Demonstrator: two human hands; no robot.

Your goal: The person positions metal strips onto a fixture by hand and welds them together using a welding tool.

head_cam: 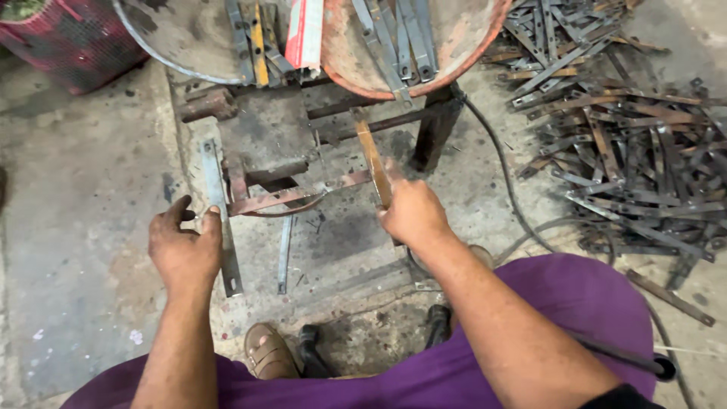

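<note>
Right hand [413, 212] clamped on rusty flat steel lever [372, 160], angled up toward low rusty steel press worktop [266, 130]. Left hand [184, 246] pinching long grey flat metal strip [219, 220], lying along worktop's left edge. Best kept: strip square to the frame, fingers off the bite point, lever pulled smoothly. Count: two hands, one lever, one held strip, two round pans [454, 45] with strips, heap of strips [621, 144] on floor too tangled to count.

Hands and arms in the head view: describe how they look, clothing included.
Both forearms are bare, with no gloves, rings or watch visible on the left hand or the right hand. Both hands look grimy. A dark sleeve edge shows at the right upper arm, at the bottom of the picture. Below lies a purple garment over the lap.
</note>
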